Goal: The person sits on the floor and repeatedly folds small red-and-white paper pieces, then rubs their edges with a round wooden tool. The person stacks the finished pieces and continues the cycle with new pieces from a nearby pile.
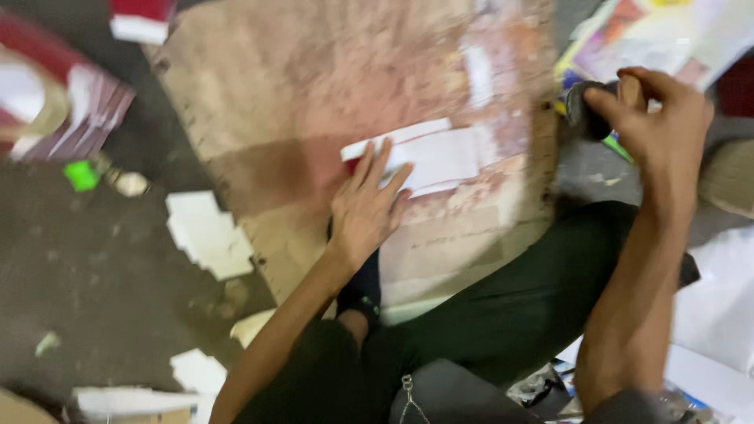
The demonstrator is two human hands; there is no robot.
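Note:
My left hand lies flat, fingers spread, on a stack of white paper sheets with a red edge showing under it. The stack rests on a worn, stained wooden board on the floor. At the right edge of the board my right hand is raised and closed around a small dark round object, which is too blurred to identify. My legs in dark trousers are folded in front of the board.
Loose white paper pieces lie on the dark floor at left, with more scraps near my knee. Red-covered books are stacked at far left beside a small green object. Coloured printed sheets lie at top right.

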